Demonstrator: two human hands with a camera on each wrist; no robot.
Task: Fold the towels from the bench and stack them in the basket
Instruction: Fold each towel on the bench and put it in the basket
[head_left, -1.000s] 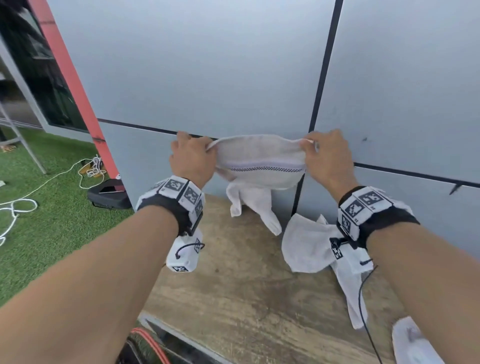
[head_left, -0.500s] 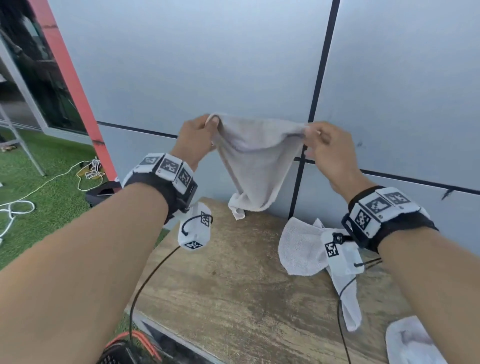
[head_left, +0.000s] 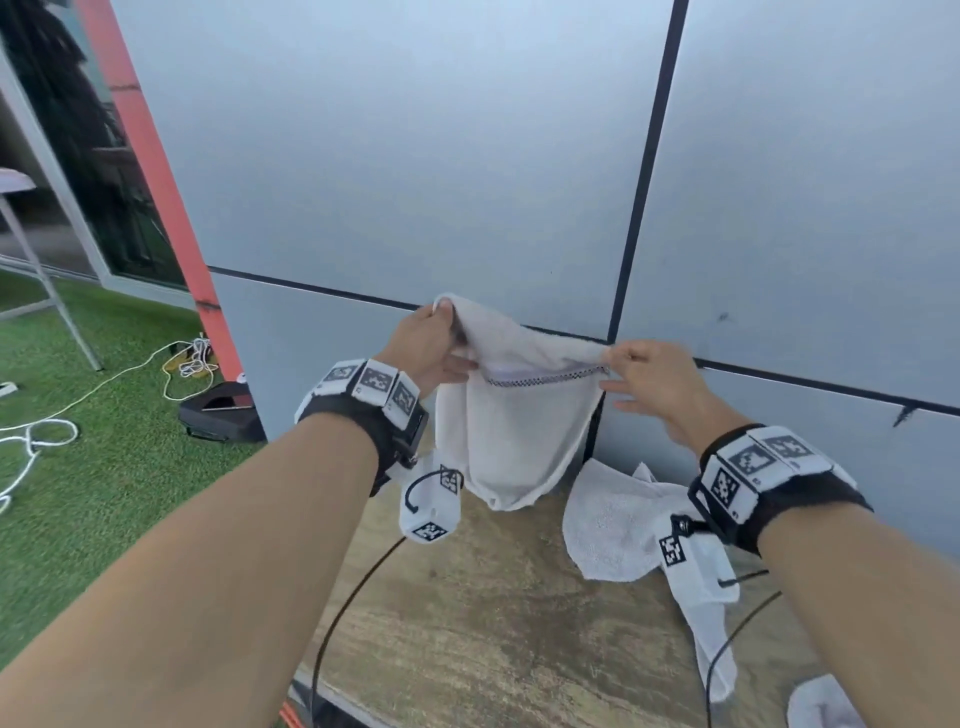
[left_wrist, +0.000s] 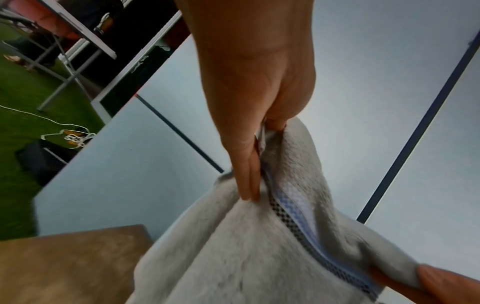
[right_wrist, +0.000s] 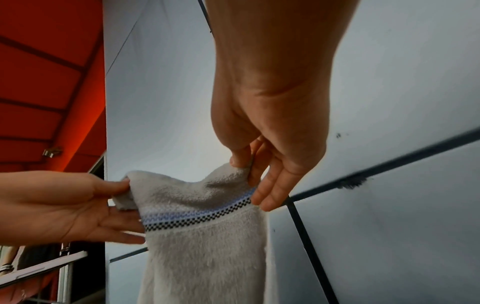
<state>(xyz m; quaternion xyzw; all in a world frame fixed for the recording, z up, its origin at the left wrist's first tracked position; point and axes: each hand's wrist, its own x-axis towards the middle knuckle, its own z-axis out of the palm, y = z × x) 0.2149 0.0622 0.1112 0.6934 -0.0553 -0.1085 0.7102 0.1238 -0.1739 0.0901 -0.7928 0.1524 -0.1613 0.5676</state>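
Observation:
A white towel (head_left: 511, 431) with a blue and black checkered stripe hangs in the air above the wooden bench (head_left: 493, 623), its lower end just above the boards. My left hand (head_left: 434, 348) pinches its upper left corner between thumb and fingers. My right hand (head_left: 636, 371) pinches the upper right corner, the other fingers spread. In the left wrist view the left hand (left_wrist: 255, 156) grips the towel (left_wrist: 246, 257) along its stripe. Seen from the right wrist, the right hand (right_wrist: 249, 164) nips the towel (right_wrist: 205, 236) at its top edge. No basket is in view.
Another white towel (head_left: 618, 519) lies crumpled on the bench at the right, and a third (head_left: 823, 704) shows at the lower right edge. A grey panelled wall (head_left: 467, 156) stands right behind the bench. Green turf (head_left: 67, 467) with white cords and a black case (head_left: 223, 413) lies left.
Both hands have come down with the towel. The towel now hangs doubled over, with its striped edge facing me and its lower end close to the bench.

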